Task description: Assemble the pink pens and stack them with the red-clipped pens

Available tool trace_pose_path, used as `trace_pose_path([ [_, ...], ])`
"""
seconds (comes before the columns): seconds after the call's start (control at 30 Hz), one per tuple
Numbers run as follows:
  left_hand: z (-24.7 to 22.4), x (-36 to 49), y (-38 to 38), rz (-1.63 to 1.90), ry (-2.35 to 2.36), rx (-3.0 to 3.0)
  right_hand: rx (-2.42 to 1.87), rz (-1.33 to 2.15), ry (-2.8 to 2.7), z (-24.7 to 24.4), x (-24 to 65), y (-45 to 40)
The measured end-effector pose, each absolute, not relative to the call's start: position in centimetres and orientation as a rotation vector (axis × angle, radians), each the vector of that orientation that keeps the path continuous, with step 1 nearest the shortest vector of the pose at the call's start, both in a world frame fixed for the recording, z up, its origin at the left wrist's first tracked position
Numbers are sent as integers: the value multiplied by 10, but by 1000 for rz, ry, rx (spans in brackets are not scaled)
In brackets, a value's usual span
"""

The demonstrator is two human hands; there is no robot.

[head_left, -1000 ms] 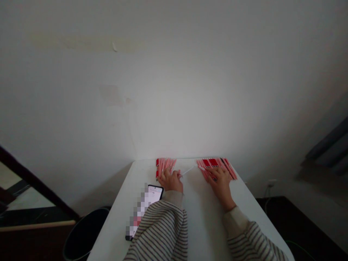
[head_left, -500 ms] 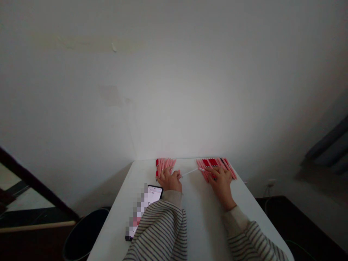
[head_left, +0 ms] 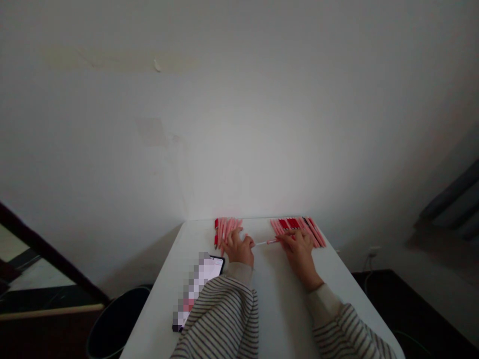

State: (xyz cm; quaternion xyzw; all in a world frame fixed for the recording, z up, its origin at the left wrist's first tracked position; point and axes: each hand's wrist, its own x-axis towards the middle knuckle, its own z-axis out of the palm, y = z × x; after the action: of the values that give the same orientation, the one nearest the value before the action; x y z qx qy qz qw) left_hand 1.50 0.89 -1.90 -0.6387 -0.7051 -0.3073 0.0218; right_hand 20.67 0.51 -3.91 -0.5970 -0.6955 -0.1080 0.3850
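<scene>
My left hand [head_left: 239, 248] is closed, its thumb and finger pinching one end of a thin white rod [head_left: 260, 243] that looks like a pen refill. The rod's other end meets a slim pink pen barrel [head_left: 272, 241], which my right hand [head_left: 300, 254] grips between thumb and fingers. Rod and barrel lie in one line just above the table; whether the rod is inside the barrel I cannot make out. Beyond my left hand lies a row of pink pens [head_left: 226, 227]. Another row of pink and red pens [head_left: 316, 233] lies partly beneath my right hand.
A phone [head_left: 200, 289] with a lit screen lies on the white table [head_left: 279, 309], left of my left forearm. The table's far edge meets a pale wall [head_left: 239, 124]. A dark bin [head_left: 116, 324] stands on the floor at the left.
My two hands have come closer together, both slightly nearer me. Less of the white rod shows between them, and the pink barrel now points left from my right hand in line with it.
</scene>
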Motion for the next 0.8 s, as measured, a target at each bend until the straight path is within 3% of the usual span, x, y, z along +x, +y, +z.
trace_pose_path([
  [0.8,-25,15,10,-1020,-2097,-2024,-1527,-259,-1849,-44,208,7],
])
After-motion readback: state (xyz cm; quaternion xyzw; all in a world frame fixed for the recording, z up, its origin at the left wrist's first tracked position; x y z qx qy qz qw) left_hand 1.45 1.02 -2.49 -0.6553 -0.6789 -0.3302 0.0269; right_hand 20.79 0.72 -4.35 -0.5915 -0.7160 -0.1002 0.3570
